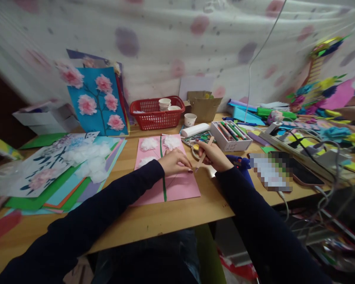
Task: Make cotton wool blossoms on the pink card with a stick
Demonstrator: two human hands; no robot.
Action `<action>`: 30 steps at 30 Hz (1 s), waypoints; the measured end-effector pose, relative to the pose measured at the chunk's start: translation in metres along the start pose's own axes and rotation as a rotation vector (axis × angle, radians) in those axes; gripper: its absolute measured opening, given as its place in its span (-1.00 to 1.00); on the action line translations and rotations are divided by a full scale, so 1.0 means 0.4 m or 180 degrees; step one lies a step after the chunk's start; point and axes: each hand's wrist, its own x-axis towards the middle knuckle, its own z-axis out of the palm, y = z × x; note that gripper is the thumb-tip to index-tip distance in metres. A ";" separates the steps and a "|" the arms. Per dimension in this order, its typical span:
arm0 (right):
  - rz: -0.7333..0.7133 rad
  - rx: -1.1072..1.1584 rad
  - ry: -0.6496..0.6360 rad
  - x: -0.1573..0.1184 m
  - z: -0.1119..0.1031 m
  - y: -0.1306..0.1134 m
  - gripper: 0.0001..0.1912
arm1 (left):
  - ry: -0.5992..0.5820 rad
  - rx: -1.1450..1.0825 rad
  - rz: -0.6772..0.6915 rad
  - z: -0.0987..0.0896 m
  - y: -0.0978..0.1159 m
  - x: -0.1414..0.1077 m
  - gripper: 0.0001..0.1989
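I count two bare hands in my view, both over one pink sheet of paper (183,190) or its right edge, the sheet lying flat on the wooden table (130,227). The right hand (215,156) grips one slim, pale pencil (201,161), tip pointing down. The left hand (175,161) rests on the sheet, fingers close together; I cannot tell whether it pinches anything. I see three fluffy white cotton tufts (149,143) on the sheet, beside one narrow green strip (165,190) running down it. A looser cotton heap (91,157) lies on stacked paper at left. Beyond are one red plastic basket (154,121) with a lattice wall, one paper cup (190,119) just outside it, and one boxy white carton (238,145) of pens. I count two flat rectangular phones (304,169) at right.
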 end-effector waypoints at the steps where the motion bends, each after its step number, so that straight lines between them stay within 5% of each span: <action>1: -0.0049 0.0186 0.0067 0.002 -0.002 -0.001 -0.52 | -0.0122 -0.0336 -0.0010 -0.012 -0.001 -0.005 -0.83; 4: -0.0494 0.0688 0.0459 0.009 -0.010 -0.004 -0.50 | -0.0213 -0.0967 -0.0208 -0.054 -0.001 -0.021 -0.74; 8: -0.1279 0.0833 0.0936 0.001 -0.019 -0.016 -0.53 | 0.0648 -0.0526 -0.0063 -0.100 0.017 -0.040 -0.73; 12: -0.1825 0.0477 0.0994 -0.031 0.000 -0.039 -0.54 | 0.1357 0.0034 0.0267 -0.116 0.056 -0.050 -0.77; 15: -0.1597 0.0526 0.0741 -0.046 0.038 -0.056 -0.52 | 0.1599 -0.0393 0.0434 -0.115 0.086 -0.043 -0.74; 18: -0.1065 0.0903 0.0003 -0.042 0.088 -0.067 -0.56 | 0.1511 -0.1584 0.0540 -0.107 0.108 -0.023 -0.69; 23: -0.0385 0.1451 -0.0852 -0.032 0.161 -0.051 -0.76 | 0.1335 -0.3103 0.0158 -0.102 0.131 0.016 -0.73; 27: -0.0292 0.1479 -0.1400 -0.040 0.180 -0.023 -0.75 | 0.1471 -0.3204 0.0063 -0.114 0.137 0.034 -0.74; 30: -0.0553 0.1360 -0.1168 -0.043 0.169 -0.023 -0.73 | 0.1575 -0.2607 0.0197 -0.130 0.133 0.027 -0.70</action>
